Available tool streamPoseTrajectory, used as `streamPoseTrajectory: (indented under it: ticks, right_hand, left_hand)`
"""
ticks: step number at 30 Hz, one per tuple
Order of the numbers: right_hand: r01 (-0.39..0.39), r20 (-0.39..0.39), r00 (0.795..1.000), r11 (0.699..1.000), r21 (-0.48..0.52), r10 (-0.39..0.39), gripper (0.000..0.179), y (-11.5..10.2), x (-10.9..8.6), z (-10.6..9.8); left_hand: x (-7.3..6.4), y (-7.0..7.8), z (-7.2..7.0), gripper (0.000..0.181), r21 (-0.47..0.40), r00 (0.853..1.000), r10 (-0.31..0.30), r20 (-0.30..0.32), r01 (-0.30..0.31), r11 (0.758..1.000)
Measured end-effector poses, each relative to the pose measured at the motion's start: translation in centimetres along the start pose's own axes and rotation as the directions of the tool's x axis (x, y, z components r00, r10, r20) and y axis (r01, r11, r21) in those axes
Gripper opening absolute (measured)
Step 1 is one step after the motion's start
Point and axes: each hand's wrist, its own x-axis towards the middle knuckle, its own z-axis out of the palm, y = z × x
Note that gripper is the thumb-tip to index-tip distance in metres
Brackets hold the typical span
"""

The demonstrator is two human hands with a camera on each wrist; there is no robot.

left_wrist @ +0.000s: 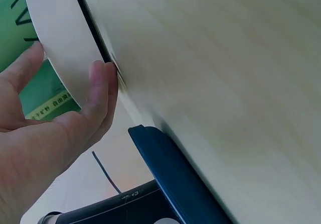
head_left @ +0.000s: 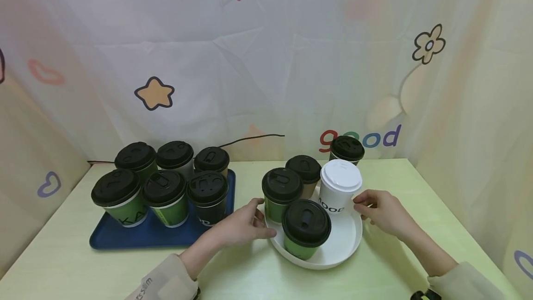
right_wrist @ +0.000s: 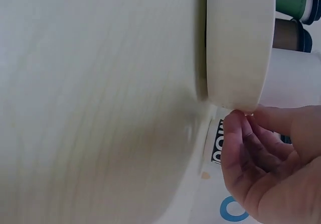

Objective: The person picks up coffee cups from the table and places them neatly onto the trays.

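A round white tray carries several lidded paper coffee cups. Among them are a white cup with a white lid, a brown cup and two green cups with black lids, one of them the front green cup. My left hand grips the tray's left side; in the left wrist view its thumb is at the rim beside green cups and its fingers lie along the outer wall, down at the lower edge. Opposite, my right hand pinches the tray's right rim between thumb and fingertips, beside the white cup.
To the left, a blue rectangular tray bears several black-lidded cups, its right edge close to my left forearm. Another black-lidded cup stands behind the white tray. A printed curtain hangs along the back of the pale table.
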Motion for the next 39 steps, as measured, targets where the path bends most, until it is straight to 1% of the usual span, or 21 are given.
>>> streamPoseTrajectory:
  ticks: [3, 8, 10, 13, 16, 19, 21, 24, 29, 31, 36, 39]
  right_hand:
    - [0.004, -0.002, 1.000, 1.000, 0.019, -0.004, 0.020, 0.2, 0.6, 0.1]
    - [0.018, -0.008, 1.000, 0.999, 0.046, -0.018, 0.024, 0.7, 1.7, -0.3]
    - [-0.002, -0.035, 0.999, 0.999, 0.039, 0.003, 0.029, 0.7, 2.3, -0.5]
    - [-0.041, -0.098, 0.994, 0.998, 0.036, 0.044, 0.044, 0.7, 3.4, -0.7]
    - [-0.076, -0.161, 0.983, 0.994, 0.075, 0.087, 0.059, 0.6, 4.8, -1.0]
    - [-0.091, -0.199, 0.973, 0.986, 0.137, 0.117, 0.066, 0.6, 6.2, -1.3]
    - [-0.105, -0.197, 0.970, 0.978, 0.179, 0.140, 0.069, 0.6, 7.0, -1.4]
    - [-0.123, -0.170, 0.972, 0.964, 0.235, 0.165, 0.071, 0.6, 7.9, -1.5]
    - [-0.130, -0.142, 0.973, 0.942, 0.309, 0.181, 0.072, 0.3, 9.1, -1.3]
    - [-0.125, -0.152, 0.972, 0.940, 0.318, 0.180, 0.072, 0.2, 9.4, -1.3]
    - [-0.103, -0.205, 0.965, 0.955, 0.278, 0.164, 0.075, 0.4, 9.9, -1.2]
    - [-0.115, -0.217, 0.960, 0.956, 0.271, 0.177, 0.077, 0.6, 9.9, -1.2]
  left_hand:
    - [0.1, 0.0, 0.1, 0.096, -0.007, 1.000, 0.003, 0.007, -0.003, 1.000]
    - [0.3, -0.1, 0.2, 0.098, 0.008, 1.000, 0.010, 0.002, -0.010, 1.000]
    - [0.3, -0.1, 0.3, 0.098, 0.009, 1.000, 0.017, -0.001, -0.017, 1.000]
    - [0.3, -0.1, 0.4, 0.097, -0.001, 1.000, 0.024, -0.005, -0.024, 1.000]
    - [0.2, 0.0, 0.4, 0.096, -0.002, 1.000, 0.022, -0.011, -0.022, 1.000]
    - [0.3, -0.1, 0.4, 0.096, 0.007, 1.000, 0.017, -0.015, -0.017, 1.000]
    - [0.3, 0.0, 0.4, 0.095, 0.008, 1.000, 0.020, -0.016, -0.020, 1.000]
    - [0.3, 0.0, 0.6, 0.095, 0.017, 1.000, 0.023, -0.021, -0.022, 1.000]
    - [0.3, 0.0, 0.8, 0.095, 0.021, 1.000, 0.008, -0.026, -0.007, 1.000]
    - [0.3, 0.0, 0.8, 0.095, 0.020, 1.000, 0.002, -0.026, -0.001, 1.000]
    - [0.4, -0.1, 0.7, 0.095, 0.017, 1.000, -0.003, -0.025, 0.004, 1.000]
    - [0.5, -0.2, 0.7, 0.095, 0.014, 1.000, -0.004, -0.025, 0.004, 1.000]
